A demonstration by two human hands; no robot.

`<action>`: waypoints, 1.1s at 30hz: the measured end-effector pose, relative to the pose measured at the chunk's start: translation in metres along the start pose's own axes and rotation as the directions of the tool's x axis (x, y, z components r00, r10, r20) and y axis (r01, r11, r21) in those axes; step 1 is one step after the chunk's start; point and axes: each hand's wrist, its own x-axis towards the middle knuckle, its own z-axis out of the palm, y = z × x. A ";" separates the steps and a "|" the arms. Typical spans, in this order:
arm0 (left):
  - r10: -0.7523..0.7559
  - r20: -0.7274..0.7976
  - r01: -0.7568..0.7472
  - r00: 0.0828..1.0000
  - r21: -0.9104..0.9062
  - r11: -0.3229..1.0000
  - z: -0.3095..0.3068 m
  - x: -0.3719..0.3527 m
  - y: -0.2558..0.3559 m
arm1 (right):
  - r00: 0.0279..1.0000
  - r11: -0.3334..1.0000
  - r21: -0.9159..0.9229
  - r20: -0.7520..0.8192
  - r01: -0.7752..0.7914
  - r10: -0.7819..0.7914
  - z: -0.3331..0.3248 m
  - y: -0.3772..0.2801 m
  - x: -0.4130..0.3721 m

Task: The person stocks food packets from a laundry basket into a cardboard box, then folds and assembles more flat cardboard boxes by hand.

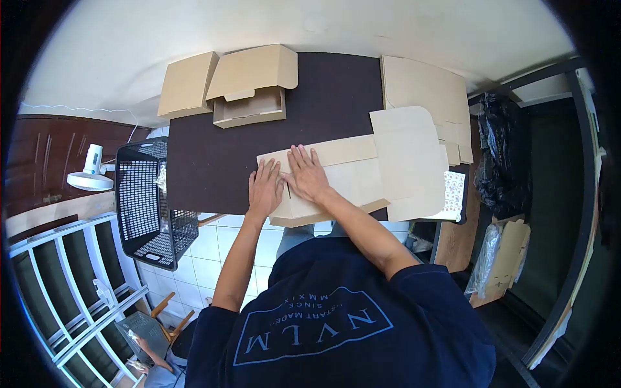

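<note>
A partly folded cardboard sheet (pixel 349 178) lies on the dark table (pixel 213 152), with its wide rounded flap (pixel 411 161) spread to the right. My left hand (pixel 264 187) rests on the sheet's left end, fingers pointing away from me. Just right of it, my right hand (pixel 305 174) presses flat on the same cardboard, fingers extended and slightly apart. The two hands nearly touch at the thumbs. Along the near edge of the sheet a narrow flap (pixel 330 213) stands up.
A closed box (pixel 187 84) and a partly open box (pixel 252 77) sit at the back left. Flat cardboard sheets (pixel 424 84) lie back right. Left of the table are a black basket (pixel 145 207) and a white fan (pixel 92 174). Another person's arm (pixel 150 352) shows lower left.
</note>
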 end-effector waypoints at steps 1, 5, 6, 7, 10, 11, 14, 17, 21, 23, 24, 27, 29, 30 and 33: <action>-0.011 0.018 0.010 1.000 0.036 0.999 -0.001 -0.001 0.002 | 1.000 0.999 -0.030 -0.004 0.013 -0.013 -0.001 0.006 -0.004; -0.035 0.013 0.034 0.999 0.100 0.994 0.005 -0.002 0.008 | 1.000 0.998 -0.055 0.024 0.002 -0.001 -0.012 0.025 -0.011; -0.037 0.014 0.035 0.999 0.103 0.994 0.006 -0.002 0.010 | 1.000 0.999 -0.052 0.023 0.003 -0.002 -0.015 0.032 -0.014; -0.038 0.007 0.037 0.999 0.116 0.993 0.007 -0.003 0.011 | 1.000 0.998 -0.062 0.014 0.000 0.001 -0.018 0.038 -0.017; -0.053 0.012 0.051 0.999 0.140 0.989 0.007 -0.003 0.014 | 0.999 0.996 -0.083 0.014 -0.033 0.035 -0.029 0.056 -0.024; -0.064 0.022 0.060 0.998 0.153 0.986 0.006 -0.004 0.015 | 0.998 0.993 -0.096 0.021 -0.064 0.066 -0.033 0.062 -0.026; -0.065 0.008 0.063 0.998 0.155 0.986 0.010 -0.004 0.014 | 0.994 0.983 -0.152 0.023 -0.103 0.107 -0.046 0.085 -0.034; -0.059 0.012 0.056 0.998 0.171 0.984 0.013 -0.005 0.012 | 0.988 0.970 -0.189 0.008 -0.151 0.155 -0.056 0.109 -0.046; -0.071 0.023 0.067 0.997 0.133 0.989 0.010 -0.004 0.013 | 0.980 0.943 -0.271 0.001 -0.193 0.200 -0.065 0.129 -0.052; -0.049 -0.043 0.053 0.998 0.094 0.994 0.013 -0.004 0.012 | 0.973 0.934 -0.275 -0.014 -0.226 0.231 -0.067 0.135 -0.056; -0.052 -0.042 0.056 0.998 0.093 0.994 0.010 -0.004 0.012 | 0.960 0.932 -0.242 0.000 -0.271 0.280 -0.070 0.135 -0.054; -0.132 -0.110 0.119 0.985 -0.113 0.986 -0.001 0.009 0.008 | 0.953 0.947 -0.111 -0.058 -0.302 0.298 -0.092 0.141 -0.058; -0.129 -0.173 0.099 0.976 -0.168 0.981 -0.011 0.020 0.001 | 0.973 0.969 -0.096 -0.078 -0.226 0.219 -0.107 0.148 -0.064; -0.080 -0.250 0.042 0.965 -0.156 0.987 -0.015 0.026 -0.005 | 0.984 0.985 -0.078 -0.101 -0.154 0.145 -0.111 0.152 -0.068; -0.260 -0.247 0.115 0.934 -0.482 0.869 -0.019 0.055 -0.014 | 0.917 0.888 0.343 -0.143 -0.307 0.372 -0.102 0.176 -0.056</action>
